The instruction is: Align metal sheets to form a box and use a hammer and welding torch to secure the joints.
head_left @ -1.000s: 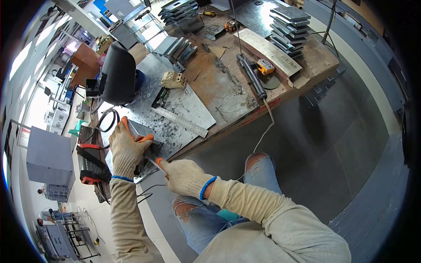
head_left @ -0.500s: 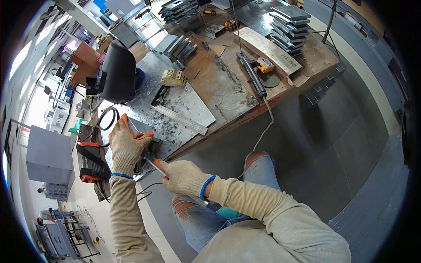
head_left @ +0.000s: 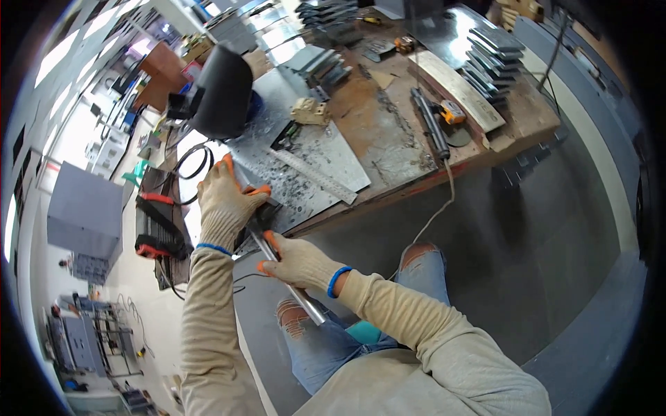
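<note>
- Workshop bench (head_left: 388,139): steel ruler (head_left: 312,175), welding helmet (head_left: 222,90).
- Left hand (head_left: 225,201): gloved, pressed closed on a metal piece at bench edge.
- Right hand (head_left: 298,262): gloved, closed around metal rod (head_left: 305,299).

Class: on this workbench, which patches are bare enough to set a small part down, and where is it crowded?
Bare patches: the brown bench top between the steel ruler and the dark bar, and the metal sheet right of the welding mask. Crowded: the stacked plates at the far right, and the corner under the left hand and right hand.
</note>
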`<state>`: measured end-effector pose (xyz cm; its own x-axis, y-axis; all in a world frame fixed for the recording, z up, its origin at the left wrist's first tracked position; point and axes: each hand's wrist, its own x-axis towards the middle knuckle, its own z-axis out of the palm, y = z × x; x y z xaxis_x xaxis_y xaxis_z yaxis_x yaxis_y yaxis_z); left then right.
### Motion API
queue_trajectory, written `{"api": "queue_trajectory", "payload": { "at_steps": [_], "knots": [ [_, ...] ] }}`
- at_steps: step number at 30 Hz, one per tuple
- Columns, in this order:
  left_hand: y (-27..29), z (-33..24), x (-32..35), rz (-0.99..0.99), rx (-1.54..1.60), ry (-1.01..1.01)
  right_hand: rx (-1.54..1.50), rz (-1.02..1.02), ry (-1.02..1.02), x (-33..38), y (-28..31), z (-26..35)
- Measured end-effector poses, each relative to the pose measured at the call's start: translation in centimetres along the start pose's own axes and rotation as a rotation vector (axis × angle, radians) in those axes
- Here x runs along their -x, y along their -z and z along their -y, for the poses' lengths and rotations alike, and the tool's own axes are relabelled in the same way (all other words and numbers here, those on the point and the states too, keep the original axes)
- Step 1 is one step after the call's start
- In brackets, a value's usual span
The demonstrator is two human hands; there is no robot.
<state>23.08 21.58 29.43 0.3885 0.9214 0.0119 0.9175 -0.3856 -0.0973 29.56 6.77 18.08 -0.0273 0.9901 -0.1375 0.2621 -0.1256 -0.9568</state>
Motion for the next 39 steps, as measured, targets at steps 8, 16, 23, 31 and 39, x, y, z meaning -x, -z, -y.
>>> {"api": "queue_trajectory", "payload": {
  "at_steps": [8,16,23,31,39],
  "knots": [
    [0.4,0.3,-0.1,0.002,0.019,-0.061,-0.016,-0.034,0.009,0.0,-2.0,-1.7],
    [-0.4,1.3,0.1,-0.093,0.045,-0.117,-0.247,0.045,-0.158,0.2,-2.0,3.0],
    [0.1,0.8,0.1,-0.029,0.059,-0.090,-0.317,0.055,-0.173,-0.4,-2.2,3.2],
    [-0.5,1.4,-0.1,-0.115,0.043,-0.123,-0.024,-0.315,0.223,-1.8,-2.9,-1.0],
    [0.3,0.5,-0.4,-0.009,0.021,-0.090,0.086,-0.256,-0.187,-5.7,3.5,0.3]
  ]
}}
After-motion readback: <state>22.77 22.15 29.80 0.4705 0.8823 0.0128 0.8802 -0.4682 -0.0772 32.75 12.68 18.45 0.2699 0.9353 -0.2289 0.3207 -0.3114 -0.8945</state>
